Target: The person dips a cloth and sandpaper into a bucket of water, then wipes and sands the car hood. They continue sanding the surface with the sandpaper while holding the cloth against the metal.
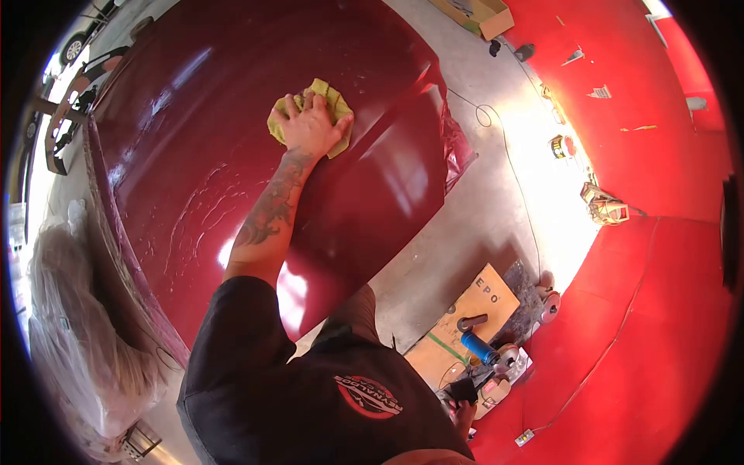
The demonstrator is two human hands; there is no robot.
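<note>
My left hand point(311, 128) presses a yellow cloth point(338, 103) down on a large, glossy dark red car panel point(364, 209). The fingers are a little apart and bent over the cloth, which shows around them. Wet-looking streaks run across the panel left of my forearm. Low on the right, beside my body, only part of my right hand point(466, 417) shows. Its fingers seem closed around a dark object point(463, 390) that I cannot identify.
A box marked "EPO" point(487, 298), a blue cylinder point(480, 349) and tools lie to the right. Plastic-wrapped material point(77, 333) stands left of the panel. A cable point(511, 170) crosses the floor near the red wall point(659, 310). A cardboard box point(492, 19) sits at the top.
</note>
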